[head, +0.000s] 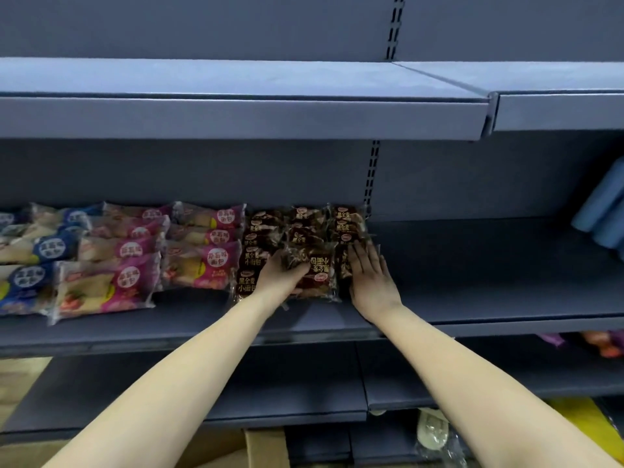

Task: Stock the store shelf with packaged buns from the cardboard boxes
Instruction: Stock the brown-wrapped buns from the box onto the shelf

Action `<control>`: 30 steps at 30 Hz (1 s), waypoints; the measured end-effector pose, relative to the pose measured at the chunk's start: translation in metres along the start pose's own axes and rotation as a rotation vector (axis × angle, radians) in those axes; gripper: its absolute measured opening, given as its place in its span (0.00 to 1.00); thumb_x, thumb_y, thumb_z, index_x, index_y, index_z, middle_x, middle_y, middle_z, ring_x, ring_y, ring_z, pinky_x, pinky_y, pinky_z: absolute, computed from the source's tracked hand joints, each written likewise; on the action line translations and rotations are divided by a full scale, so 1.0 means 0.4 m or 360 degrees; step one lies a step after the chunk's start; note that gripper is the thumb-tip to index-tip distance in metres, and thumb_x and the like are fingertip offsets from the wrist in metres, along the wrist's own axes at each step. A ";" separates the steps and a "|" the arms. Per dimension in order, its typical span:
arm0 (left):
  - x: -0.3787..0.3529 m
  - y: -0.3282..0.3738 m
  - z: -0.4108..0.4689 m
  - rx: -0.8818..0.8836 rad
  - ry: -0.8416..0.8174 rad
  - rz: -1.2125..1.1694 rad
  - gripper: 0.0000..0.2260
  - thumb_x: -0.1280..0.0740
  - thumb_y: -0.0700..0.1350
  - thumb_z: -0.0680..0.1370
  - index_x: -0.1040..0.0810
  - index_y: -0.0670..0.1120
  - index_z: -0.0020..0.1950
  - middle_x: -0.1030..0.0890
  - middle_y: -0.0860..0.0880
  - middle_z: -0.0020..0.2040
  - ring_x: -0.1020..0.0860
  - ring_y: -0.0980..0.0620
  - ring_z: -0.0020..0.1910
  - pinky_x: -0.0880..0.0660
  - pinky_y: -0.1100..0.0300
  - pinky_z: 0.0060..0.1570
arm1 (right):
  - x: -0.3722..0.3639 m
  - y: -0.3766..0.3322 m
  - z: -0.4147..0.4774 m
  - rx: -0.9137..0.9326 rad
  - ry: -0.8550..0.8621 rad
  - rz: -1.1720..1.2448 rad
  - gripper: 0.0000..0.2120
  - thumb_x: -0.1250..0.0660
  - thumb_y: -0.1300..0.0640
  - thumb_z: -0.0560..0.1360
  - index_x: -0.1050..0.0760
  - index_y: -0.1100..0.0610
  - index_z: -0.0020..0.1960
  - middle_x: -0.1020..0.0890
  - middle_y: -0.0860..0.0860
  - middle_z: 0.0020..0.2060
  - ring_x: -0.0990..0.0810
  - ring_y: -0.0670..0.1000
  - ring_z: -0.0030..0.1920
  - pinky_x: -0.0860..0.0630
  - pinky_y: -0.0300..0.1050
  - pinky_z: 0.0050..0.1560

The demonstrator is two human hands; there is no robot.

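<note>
The brown packet (315, 275) lies at the front of the middle shelf (489, 271), in the middle one of three rows of its own kind. It is a clear, crinkly wrapper over dark buns, with a dark brown label, pale lettering that reads upside down from here, and a small red oval badge. The left hand (282, 270) grips its left end, fingers curled over the top of the wrapper; the thumb is out of sight. Just right of the packet the right hand (369, 278) lies palm down on the neighbouring row, fingers straight and close together, pinching nothing.

Behind the packet the other brown packets (344, 224) overlap back to the shelf wall. Left of it lie pink packets (199, 265) of paler buns, and further left blue packets (44, 251), cut off by the picture's edge.

The packet under the right hand is mostly covered, so its label cannot be read. Far right of the brown packet, blue rolls (604, 211) run off the edge; what they are is unclear. Lower right of it, orange and purple things (604, 346) on the shelf beneath are too blurred to name. Straight below it, a cardboard box (263, 447) shows only a corner between the forearms.
</note>
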State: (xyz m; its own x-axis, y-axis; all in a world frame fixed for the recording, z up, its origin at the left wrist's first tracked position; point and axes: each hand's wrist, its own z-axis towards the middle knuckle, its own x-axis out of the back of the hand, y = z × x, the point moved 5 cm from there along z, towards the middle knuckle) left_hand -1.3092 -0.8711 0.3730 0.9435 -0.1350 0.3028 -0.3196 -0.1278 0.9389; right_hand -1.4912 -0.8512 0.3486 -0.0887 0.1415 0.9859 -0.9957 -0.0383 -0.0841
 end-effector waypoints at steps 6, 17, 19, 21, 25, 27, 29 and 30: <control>-0.002 -0.003 0.005 -0.0047 0.0003 -0.0078 0.24 0.32 0.45 0.77 0.35 0.47 0.71 0.27 0.48 0.64 0.25 0.53 0.52 0.21 0.59 0.48 | -0.001 0.025 0.010 0.0013 -0.0179 -0.0078 0.34 0.48 0.45 0.79 0.65 0.47 0.77 0.69 0.49 0.75 0.70 0.57 0.74 0.61 0.61 0.73; 0.044 0.040 0.003 -0.0090 -0.0054 -0.0223 0.29 0.28 0.44 0.74 0.35 0.48 0.73 0.29 0.48 0.67 0.23 0.54 0.51 0.20 0.58 0.45 | 0.094 0.002 -0.005 0.0087 -0.0059 0.0053 0.35 0.46 0.51 0.79 0.64 0.54 0.77 0.61 0.49 0.77 0.65 0.53 0.76 0.66 0.59 0.73; 0.070 0.063 -0.003 -0.0117 -0.0052 -0.0225 0.28 0.28 0.44 0.74 0.34 0.49 0.72 0.28 0.50 0.65 0.23 0.53 0.52 0.20 0.58 0.44 | 0.141 -0.007 0.000 0.0105 0.0073 0.0078 0.34 0.45 0.53 0.79 0.62 0.55 0.78 0.58 0.49 0.77 0.62 0.51 0.76 0.65 0.57 0.73; 0.094 0.090 -0.008 -0.0181 -0.0110 -0.0158 0.27 0.28 0.44 0.74 0.33 0.52 0.71 0.30 0.54 0.63 0.24 0.52 0.56 0.20 0.57 0.45 | 0.192 -0.023 0.006 0.0151 0.0226 0.0132 0.34 0.43 0.53 0.79 0.59 0.55 0.78 0.54 0.50 0.77 0.59 0.52 0.77 0.63 0.56 0.74; 0.125 0.150 -0.019 -0.0372 -0.0218 0.0224 0.31 0.26 0.43 0.71 0.35 0.53 0.71 0.29 0.53 0.61 0.26 0.52 0.57 0.21 0.58 0.48 | 0.261 -0.102 -0.001 0.0502 0.0334 0.0089 0.38 0.38 0.49 0.76 0.57 0.48 0.78 0.56 0.48 0.77 0.56 0.54 0.77 0.61 0.54 0.74; 0.140 0.173 -0.016 -0.0486 -0.0207 0.0453 0.35 0.24 0.45 0.70 0.37 0.50 0.72 0.28 0.52 0.62 0.27 0.52 0.60 0.25 0.57 0.57 | 0.269 -0.154 -0.013 0.0652 0.0273 0.0093 0.38 0.37 0.48 0.75 0.57 0.45 0.77 0.58 0.44 0.77 0.55 0.54 0.77 0.53 0.55 0.73; 0.146 0.190 -0.020 -0.0593 -0.0229 0.0606 0.35 0.23 0.46 0.68 0.36 0.49 0.72 0.28 0.52 0.64 0.29 0.52 0.64 0.30 0.58 0.63 | 0.265 -0.198 -0.023 0.0734 0.0230 0.0184 0.37 0.39 0.48 0.75 0.55 0.45 0.77 0.55 0.44 0.77 0.49 0.57 0.76 0.41 0.54 0.71; 0.145 0.194 -0.022 -0.0628 -0.0266 0.0680 0.36 0.23 0.46 0.68 0.36 0.49 0.73 0.28 0.52 0.66 0.29 0.52 0.66 0.32 0.58 0.64 | 0.261 -0.215 -0.029 0.0747 0.0238 0.0245 0.35 0.40 0.48 0.75 0.52 0.47 0.78 0.52 0.46 0.77 0.45 0.58 0.75 0.35 0.54 0.69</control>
State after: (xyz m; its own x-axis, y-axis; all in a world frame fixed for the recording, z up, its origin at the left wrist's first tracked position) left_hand -1.2783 -0.8801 0.4647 0.7021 -0.2506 0.6666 -0.5803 0.3412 0.7395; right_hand -1.4152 -0.8218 0.4571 -0.2704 0.2378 0.9329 -0.8549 -0.5049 -0.1191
